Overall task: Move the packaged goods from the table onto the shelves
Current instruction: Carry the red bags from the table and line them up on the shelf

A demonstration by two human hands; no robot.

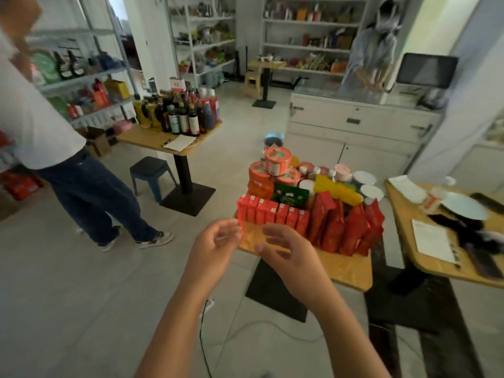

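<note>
A small wooden table holds the packaged goods. A row of small red boxes stands along its near left edge, with red pouches upright beside them. Behind are stacked orange tubs, a green packet, a yellow packet and white-lidded cups. My left hand hovers at the table's near left corner, fingers loosely curved, just short of the leftmost red box. My right hand hangs over the bare tabletop in front of the boxes, fingers relaxed. Neither hand holds anything.
Metal shelves stand at the left, more shelves along the back wall. A person in a white shirt stands left. A table of bottles, a blue stool, a white counter and a cluttered table surround me.
</note>
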